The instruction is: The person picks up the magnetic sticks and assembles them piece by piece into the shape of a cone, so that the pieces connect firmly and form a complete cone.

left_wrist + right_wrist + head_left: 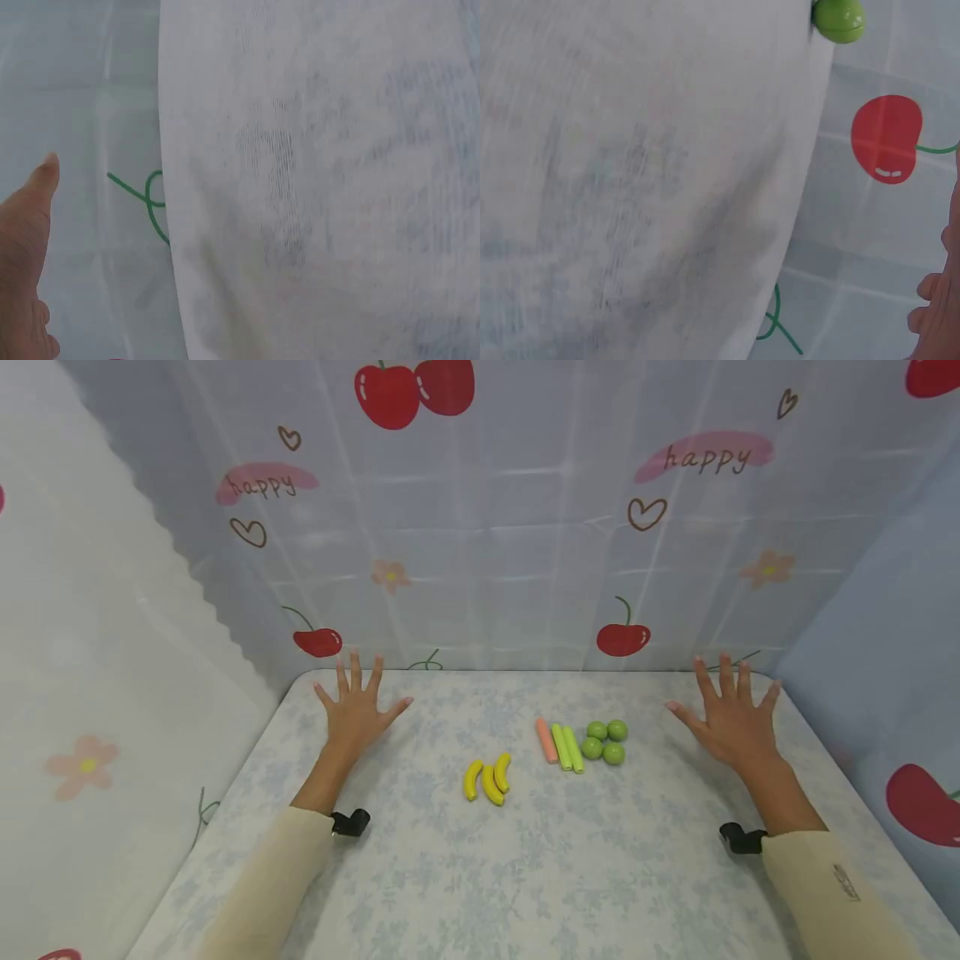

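My left hand is over the far left of the table, fingers straight and spread, holding nothing. Its thumb and palm edge also show at the left of the left wrist view. At the far right, my right hand is likewise spread, with nothing in it. Between the hands lie three small yellow bananas, an orange stick, two yellow-green sticks and several small round green fruits. Neither hand touches them. One green fruit appears at the top of the right wrist view.
A pale blue-patterned cloth covers the table. Behind its far edge hangs a curtain printed with cherries, hearts and flowers, and more curtain encloses both sides. Black wrist cameras sit at the left cuff and right cuff.
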A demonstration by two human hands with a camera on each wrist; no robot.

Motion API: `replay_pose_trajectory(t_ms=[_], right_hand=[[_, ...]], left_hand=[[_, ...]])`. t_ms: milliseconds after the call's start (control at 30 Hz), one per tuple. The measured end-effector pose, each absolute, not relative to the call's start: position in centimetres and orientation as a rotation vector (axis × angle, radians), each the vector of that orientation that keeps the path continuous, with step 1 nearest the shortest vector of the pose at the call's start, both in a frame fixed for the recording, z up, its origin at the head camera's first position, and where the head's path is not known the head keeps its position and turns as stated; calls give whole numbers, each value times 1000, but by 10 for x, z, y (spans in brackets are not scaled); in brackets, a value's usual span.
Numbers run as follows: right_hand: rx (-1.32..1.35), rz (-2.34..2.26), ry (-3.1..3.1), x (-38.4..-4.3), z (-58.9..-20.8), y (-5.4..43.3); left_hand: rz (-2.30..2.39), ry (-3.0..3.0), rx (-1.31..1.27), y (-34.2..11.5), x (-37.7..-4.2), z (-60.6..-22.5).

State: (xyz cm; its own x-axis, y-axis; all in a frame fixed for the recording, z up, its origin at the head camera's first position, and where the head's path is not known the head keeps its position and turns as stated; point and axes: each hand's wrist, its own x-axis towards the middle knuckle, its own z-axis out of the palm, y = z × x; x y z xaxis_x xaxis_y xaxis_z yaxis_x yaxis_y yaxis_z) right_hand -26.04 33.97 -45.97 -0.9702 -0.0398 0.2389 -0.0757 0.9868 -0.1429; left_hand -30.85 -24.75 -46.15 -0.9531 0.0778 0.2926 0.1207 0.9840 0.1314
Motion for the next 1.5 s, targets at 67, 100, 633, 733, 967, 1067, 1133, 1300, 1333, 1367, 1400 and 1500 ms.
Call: replay_pose_trajectory(t_ms=[67, 100, 633, 733, 967, 1067, 1133, 1300, 1333, 1367, 1400, 1500], right_hand=[[93, 311, -2905, -258, -459, 337], [97, 376, -2916, -256, -459, 336], [397, 929, -2881, -239, -475, 276], [438, 954, -2854, -242, -480, 270], [381, 1052, -2897, -246, -482, 264], [362, 1059, -2923, -246, -483, 264], [351, 1061, -2926, -246, -484, 264], [363, 1080, -2895, -246, -485, 264], [367, 1085, -2891, -247, -485, 264], [369, 1087, -2888, -247, -485, 264], [370, 1085, -2891, -248, -486, 265], [361, 1074, -2898, -250, -489, 266]], left_hand=[[-231, -2833, -190, -241, -303, -463], [-254, -2830, -214, -237, -299, -463], [-838, -3045, -448, -166, -241, -481], [-890, -3059, -534, -158, -237, -484], [-922, -3041, -611, -146, -231, -489], [-914, -3044, -617, -145, -228, -490], [-907, -3045, -620, -145, -227, -492], [-911, -3050, -602, -148, -226, -496], [-913, -3050, -597, -149, -226, -496], [-915, -3048, -595, -150, -226, -497], [-910, -3048, -594, -150, -227, -497], [-917, -3044, -587, -151, -227, -497]])
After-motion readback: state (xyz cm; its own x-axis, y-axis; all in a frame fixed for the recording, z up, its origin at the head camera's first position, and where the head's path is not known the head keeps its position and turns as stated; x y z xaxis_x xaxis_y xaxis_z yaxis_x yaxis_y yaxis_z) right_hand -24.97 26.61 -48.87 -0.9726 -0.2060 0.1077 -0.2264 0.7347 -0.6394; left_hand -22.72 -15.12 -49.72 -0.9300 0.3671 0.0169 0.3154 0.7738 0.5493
